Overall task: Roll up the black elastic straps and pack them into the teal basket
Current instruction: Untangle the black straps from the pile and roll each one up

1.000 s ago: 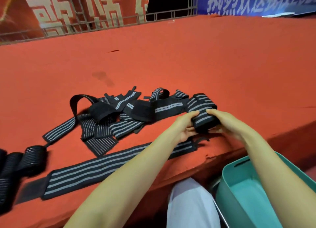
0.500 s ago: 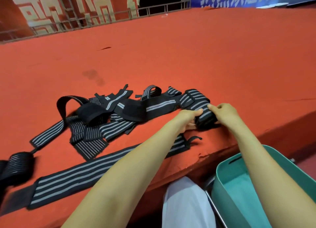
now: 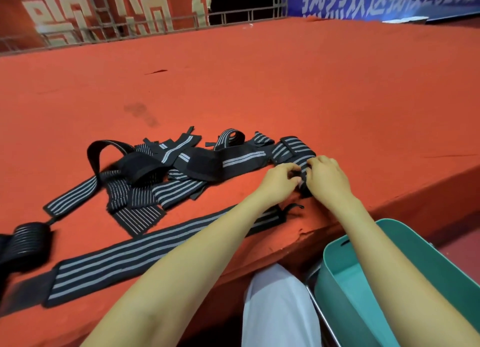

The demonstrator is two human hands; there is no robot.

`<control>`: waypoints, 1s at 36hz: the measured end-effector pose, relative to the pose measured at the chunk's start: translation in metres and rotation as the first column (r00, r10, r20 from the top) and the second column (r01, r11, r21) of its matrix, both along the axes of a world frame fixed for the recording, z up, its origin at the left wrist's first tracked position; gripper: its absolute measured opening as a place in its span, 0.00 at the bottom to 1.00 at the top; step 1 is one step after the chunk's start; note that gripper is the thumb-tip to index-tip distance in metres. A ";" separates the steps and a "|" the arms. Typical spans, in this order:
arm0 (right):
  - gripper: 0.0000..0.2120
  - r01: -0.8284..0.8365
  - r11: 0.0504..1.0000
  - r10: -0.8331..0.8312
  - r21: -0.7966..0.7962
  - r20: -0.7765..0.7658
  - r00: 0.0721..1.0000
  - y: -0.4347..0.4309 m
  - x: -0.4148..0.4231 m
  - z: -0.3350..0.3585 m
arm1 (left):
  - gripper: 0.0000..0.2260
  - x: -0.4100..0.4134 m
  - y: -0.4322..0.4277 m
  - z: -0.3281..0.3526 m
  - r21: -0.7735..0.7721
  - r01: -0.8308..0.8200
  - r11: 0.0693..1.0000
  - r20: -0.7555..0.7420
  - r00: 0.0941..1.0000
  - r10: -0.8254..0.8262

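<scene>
A partly rolled black strap with grey stripes lies near the front edge of the red carpeted platform. My left hand and my right hand both pinch its rolled end between their fingertips, close together. A tangled heap of loose straps sprawls to the left of it. One long strap stretches flat along the platform's front, passing under my left forearm. The teal basket stands below the platform at lower right, partly hidden by my right forearm; its visible interior holds no straps.
Rolled black straps sit at the far left edge of the platform. A white-clad knee shows below the edge beside the basket. A metal railing and banners with large characters line the far side.
Both hands have drawn closer together over the roll, and their fingers now curl tighter onto it. The roll looks smaller between them. The view has shifted slightly.
</scene>
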State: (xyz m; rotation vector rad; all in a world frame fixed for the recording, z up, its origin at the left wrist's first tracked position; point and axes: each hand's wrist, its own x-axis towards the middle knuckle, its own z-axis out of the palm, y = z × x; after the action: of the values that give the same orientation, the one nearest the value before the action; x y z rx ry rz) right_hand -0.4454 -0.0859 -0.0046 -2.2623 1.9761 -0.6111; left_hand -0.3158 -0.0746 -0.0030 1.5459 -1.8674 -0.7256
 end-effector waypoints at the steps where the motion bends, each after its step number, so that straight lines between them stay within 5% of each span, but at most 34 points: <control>1: 0.15 -0.002 1.000 0.002 -0.003 -0.003 1.000 0.001 0.003 0.001 | 0.16 0.003 0.001 0.002 0.003 -0.004 1.000 -0.015 1.000 0.004; 9: 0.17 -0.258 0.965 0.262 -0.048 0.138 0.955 0.011 0.058 0.000 | 0.13 0.076 0.024 0.016 -0.044 -0.201 0.979 -0.108 0.975 0.196; 15: 0.18 -0.472 0.882 0.466 0.004 0.150 0.872 0.015 0.130 0.000 | 0.11 0.165 0.045 0.014 -0.148 -0.395 0.907 0.024 0.915 0.403; 21: 0.20 -0.592 0.805 0.586 0.028 0.115 0.802 0.019 0.199 0.006 | 0.15 0.234 0.069 0.004 -0.094 -0.539 0.837 0.115 0.829 0.547; 28: 0.22 -0.520 0.850 0.519 -0.082 -0.031 0.854 0.014 0.264 0.012 | 0.27 0.278 0.076 -0.004 -0.188 -0.558 0.808 0.217 0.779 0.588; 33: 0.25 -0.525 0.840 0.515 0.139 0.105 0.851 0.006 0.289 0.014 | 0.31 0.297 0.061 -0.003 -0.208 -0.548 0.811 0.276 0.762 0.586; 36: 0.28 -0.480 0.839 0.487 0.256 0.041 0.872 0.002 0.296 0.002 | 0.36 0.308 0.047 0.000 -0.118 -0.578 0.807 0.230 0.775 0.589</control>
State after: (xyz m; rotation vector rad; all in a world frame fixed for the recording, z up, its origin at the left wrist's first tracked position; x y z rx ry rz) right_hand -0.1493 -0.0838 -0.0027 -2.4584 1.2985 -0.2499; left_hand -0.0075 -0.0280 -0.0031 2.1236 -1.4054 -0.2000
